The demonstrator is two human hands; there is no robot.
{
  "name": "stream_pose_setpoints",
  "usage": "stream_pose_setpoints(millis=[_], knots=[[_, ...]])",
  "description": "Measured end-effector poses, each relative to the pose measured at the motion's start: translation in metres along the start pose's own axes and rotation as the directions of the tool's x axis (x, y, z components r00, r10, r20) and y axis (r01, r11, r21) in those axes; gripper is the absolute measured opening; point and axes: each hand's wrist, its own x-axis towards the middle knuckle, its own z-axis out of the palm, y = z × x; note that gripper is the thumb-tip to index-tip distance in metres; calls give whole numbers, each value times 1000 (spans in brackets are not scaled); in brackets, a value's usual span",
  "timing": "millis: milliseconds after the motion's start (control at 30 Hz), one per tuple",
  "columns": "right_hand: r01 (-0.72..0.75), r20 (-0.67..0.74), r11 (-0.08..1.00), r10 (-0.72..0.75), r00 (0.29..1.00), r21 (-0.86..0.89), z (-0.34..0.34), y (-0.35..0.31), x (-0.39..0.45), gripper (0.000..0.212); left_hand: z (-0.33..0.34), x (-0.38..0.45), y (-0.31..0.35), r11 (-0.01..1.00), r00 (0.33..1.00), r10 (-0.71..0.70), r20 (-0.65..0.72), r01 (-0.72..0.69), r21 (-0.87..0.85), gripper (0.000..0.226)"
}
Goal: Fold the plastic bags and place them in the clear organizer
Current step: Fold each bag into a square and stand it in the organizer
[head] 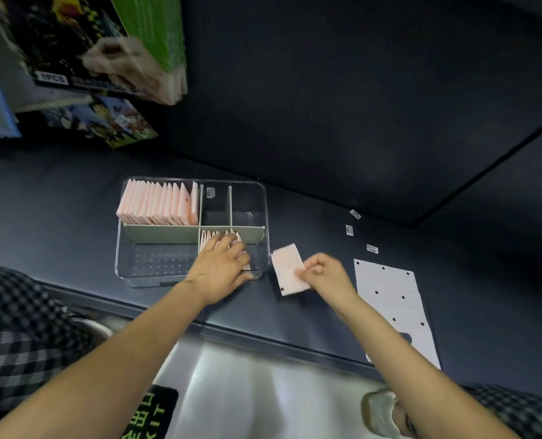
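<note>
Head view, flat bag [393, 305], labels [349, 230] beside organizer [263, 201]

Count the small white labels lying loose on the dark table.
3, all right of the clear organizer: far label, middle label, near label above the flat bag. Others may be hidden.

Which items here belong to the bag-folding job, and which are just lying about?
Job: clear organizer; folded bag in right hand; filed bags; left hand; flat dotted bag.
Lying about: small labels; boxes.

Folded bag [288, 269] right of organizer [191, 279]
</note>
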Motion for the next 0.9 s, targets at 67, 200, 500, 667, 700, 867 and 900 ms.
stream_pose_setpoints(millis=[67, 200, 500, 667, 700, 867, 900], knots=[[70, -52, 998, -71, 996, -6, 14, -22, 9, 22, 0, -2, -2, 1000, 1000, -11, -12, 11, -17, 46], [162, -73, 960, -183, 980, -226, 44, -50, 24, 20, -1, -5, -2, 997, 998, -4, -69, -1, -72, 43], [48, -90, 914, -92, 992, -402, 77, -60, 43, 8, -1, -10, 3, 980, 987, -37, -156, 5, -197, 40], [24, 11, 879, -22, 1000, -477, 83, -61, 47, 13, -3, -12, 5, 969, 977, -68, -201, 17, -246, 38], [18, 38, 873, 1, 999, -488, 83, -61, 48, 21, -4, -13, 6, 965, 974, -84, -209, 27, -262, 36], [-30, 63, 890, 66, 996, -455, 84, -61, 51, 33, -7, -16, 9, 935, 955, -193, -227, 108, -339, 32], [-24, 46, 887, 51, 998, -461, 83, -60, 51, 30, -8, -15, 9, 934, 955, -199, -221, 116, -339, 34]])
